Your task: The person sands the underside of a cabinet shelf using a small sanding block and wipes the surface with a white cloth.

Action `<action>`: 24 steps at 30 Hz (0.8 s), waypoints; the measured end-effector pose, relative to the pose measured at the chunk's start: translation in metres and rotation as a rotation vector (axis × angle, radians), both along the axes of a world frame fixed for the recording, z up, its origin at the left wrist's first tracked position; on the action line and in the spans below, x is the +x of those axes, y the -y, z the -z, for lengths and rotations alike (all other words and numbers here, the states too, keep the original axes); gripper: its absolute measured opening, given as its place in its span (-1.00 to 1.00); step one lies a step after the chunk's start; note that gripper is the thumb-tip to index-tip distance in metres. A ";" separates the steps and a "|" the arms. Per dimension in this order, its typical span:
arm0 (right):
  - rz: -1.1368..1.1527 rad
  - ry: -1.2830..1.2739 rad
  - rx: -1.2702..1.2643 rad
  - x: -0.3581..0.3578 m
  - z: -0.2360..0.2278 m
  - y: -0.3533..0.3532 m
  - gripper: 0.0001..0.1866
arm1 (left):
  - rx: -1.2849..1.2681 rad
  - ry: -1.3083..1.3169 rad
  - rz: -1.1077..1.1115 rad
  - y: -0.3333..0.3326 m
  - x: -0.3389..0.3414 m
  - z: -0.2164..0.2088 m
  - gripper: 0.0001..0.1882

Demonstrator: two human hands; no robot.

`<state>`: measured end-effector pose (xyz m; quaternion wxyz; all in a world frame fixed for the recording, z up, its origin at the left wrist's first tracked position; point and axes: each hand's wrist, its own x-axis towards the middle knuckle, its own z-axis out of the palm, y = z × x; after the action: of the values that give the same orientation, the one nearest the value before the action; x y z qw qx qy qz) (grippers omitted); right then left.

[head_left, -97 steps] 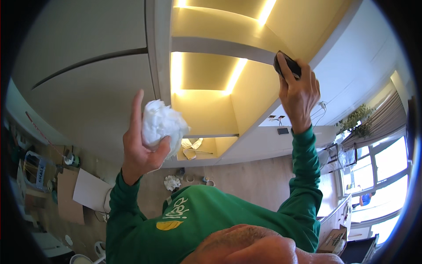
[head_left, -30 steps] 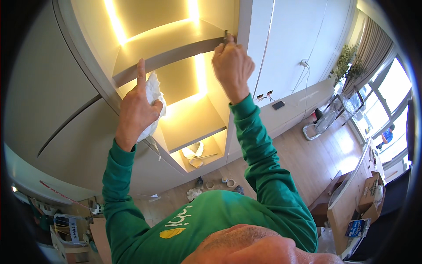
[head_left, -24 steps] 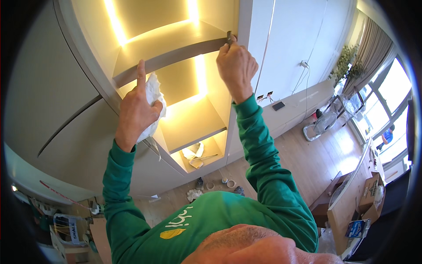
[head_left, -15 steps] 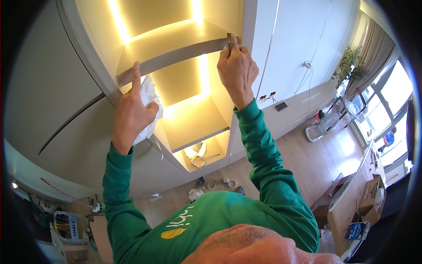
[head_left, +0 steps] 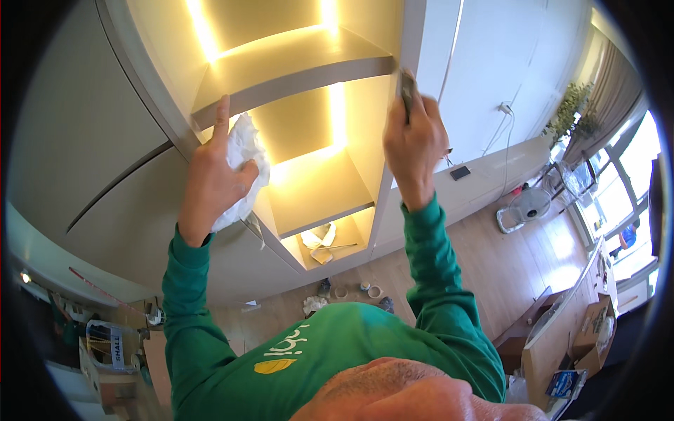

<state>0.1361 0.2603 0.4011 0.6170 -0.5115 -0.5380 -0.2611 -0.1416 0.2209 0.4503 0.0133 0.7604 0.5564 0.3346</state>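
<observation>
My left hand (head_left: 214, 179) holds a crumpled white cloth or tissue (head_left: 247, 165) between thumb and palm. Its index finger points up at the left end of the lit shelf's front edge (head_left: 295, 85). My right hand (head_left: 415, 144) is closed round a small dark, flat hand tool (head_left: 407, 91), whose exact kind I cannot make out. The tool is in front of the upright cabinet panel (head_left: 411, 42), just right of the shelf's right end. Its tip is blurred.
A lower shelf (head_left: 323, 196) and a bottom niche with white paper and a stick (head_left: 337, 247) sit below. On the floor lie tape rolls (head_left: 374, 291). A wrapped chair (head_left: 530, 203) stands right, by the window. A table (head_left: 544, 351) with cardboard boxes (head_left: 593, 326) is at lower right.
My right hand has moved right and down with the tool, off the shelf's right end. My left hand stays by the shelf's left end with the white cloth. The view has shifted slightly.
</observation>
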 end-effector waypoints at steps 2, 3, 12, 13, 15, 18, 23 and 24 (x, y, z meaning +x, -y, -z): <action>-0.199 -0.075 0.026 0.008 0.030 0.026 -0.59 | 0.387 0.093 0.169 0.004 -0.010 -0.006 -0.20; -0.241 -0.117 -0.040 0.014 0.046 0.033 -0.57 | 0.581 0.142 0.261 0.004 -0.012 -0.010 -0.30; -0.374 -0.433 -0.532 0.078 0.163 0.074 -0.83 | 0.392 -0.404 -0.106 -0.097 -0.001 -0.025 -0.55; -0.379 -0.519 -0.536 0.082 0.171 0.076 -0.82 | 0.276 -0.377 0.065 -0.108 0.011 -0.035 -0.55; -0.443 -0.601 -0.553 0.087 0.183 0.072 -0.81 | 0.030 -0.310 0.384 -0.120 0.038 -0.058 -0.49; -0.550 -0.571 -0.533 0.076 0.176 0.065 -0.81 | -0.412 -0.015 0.462 -0.131 0.090 -0.080 -0.56; -0.588 -0.610 -0.534 0.073 0.195 0.064 -0.80 | 0.360 -0.454 1.081 -0.050 0.130 -0.030 -0.65; -0.601 -0.611 -0.552 0.076 0.209 0.067 -0.80 | 0.389 -0.504 1.043 -0.013 0.125 -0.032 -0.66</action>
<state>0.2118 0.1937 0.1919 0.6358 -0.5311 -0.5053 0.2415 -0.0168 0.2339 0.4827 -0.0956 0.9769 0.0255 0.1894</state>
